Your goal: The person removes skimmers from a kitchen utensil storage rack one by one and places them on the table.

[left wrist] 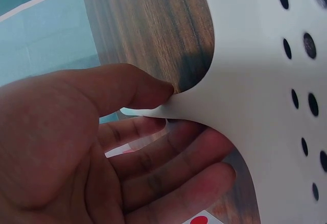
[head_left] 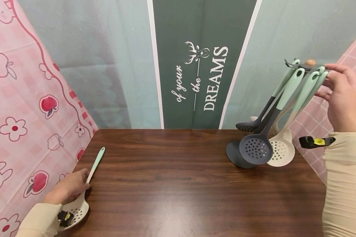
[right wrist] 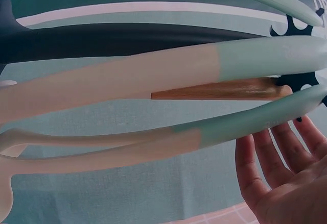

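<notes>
At the lower left of the table my left hand (head_left: 72, 186) pinches the neck of a white slotted turner (left wrist: 240, 96) between thumb and fingers. Its mint handle (head_left: 98, 158) points toward the back, and part of its holed head lies under my wrist. My right hand (head_left: 343, 90) is at the top of a utensil rack (head_left: 307, 66) on the right. Its extended fingertips touch a mint-ended handle (right wrist: 245, 127) hanging there. My right thumb is hidden in the right wrist view. A grey skimmer (head_left: 256, 149) and a white skimmer (head_left: 281, 151) hang from the rack.
The rack's round dark base (head_left: 238, 156) stands on the brown wooden table (head_left: 172, 171). Another grey perforated utensil (head_left: 249, 126) hangs behind. Pink printed cloth (head_left: 20, 98) borders the left side, a green-grey curtain (head_left: 192, 19) the back, and pink tile-pattern cloth (head_left: 317, 148) the right.
</notes>
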A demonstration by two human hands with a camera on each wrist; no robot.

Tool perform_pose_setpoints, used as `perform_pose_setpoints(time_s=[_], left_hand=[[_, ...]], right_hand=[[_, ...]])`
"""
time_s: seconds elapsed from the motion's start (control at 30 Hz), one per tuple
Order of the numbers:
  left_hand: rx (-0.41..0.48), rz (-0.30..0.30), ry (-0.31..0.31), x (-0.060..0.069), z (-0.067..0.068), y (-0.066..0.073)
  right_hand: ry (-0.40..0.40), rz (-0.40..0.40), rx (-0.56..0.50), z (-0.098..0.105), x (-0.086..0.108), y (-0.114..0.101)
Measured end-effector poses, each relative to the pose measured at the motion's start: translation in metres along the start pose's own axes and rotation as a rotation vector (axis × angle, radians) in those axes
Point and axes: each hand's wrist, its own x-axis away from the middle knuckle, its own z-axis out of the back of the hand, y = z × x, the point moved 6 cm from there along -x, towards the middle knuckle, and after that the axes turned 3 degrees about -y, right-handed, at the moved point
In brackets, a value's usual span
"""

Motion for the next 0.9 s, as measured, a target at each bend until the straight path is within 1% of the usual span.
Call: perform_pose_setpoints(time_s=[0.13,0.23,0.33,0.47,0.7,0.9], left_hand=[[-0.001,-0.007,0.002,0.0001,-0.0016,-0.0009],[-0.007,-0.005,0.001,-0.0002,-0.0027,-0.0019],[-0.009,0.006,-0.008,0.0002,-0.003,-0.0023],[-0.011,0.02,-0.024,0.0004,-0.0024,-0.0021],[-0.01,0.026,-0.023,0.0025,-0.0008,-0.001],[-0.006,0.027,-0.014,0.0032,-0.0003,0.0002]], right_hand=[[0.013,0.012,0.025,-0.0003,-0.001,0.0],[0.007,0.002,0.003,-0.0002,-0.0025,0.0002],[-0.003,-0.01,-0.005,-0.0008,-0.0034,-0.0002],[0.0,-0.02,0.018,-0.0018,-0.0033,-0.0012],[0.042,-0.014,0.094,-0.002,-0.0023,-0.0032],[0.064,-0.027,0.073,-0.0021,-0.0033,-0.0019]])
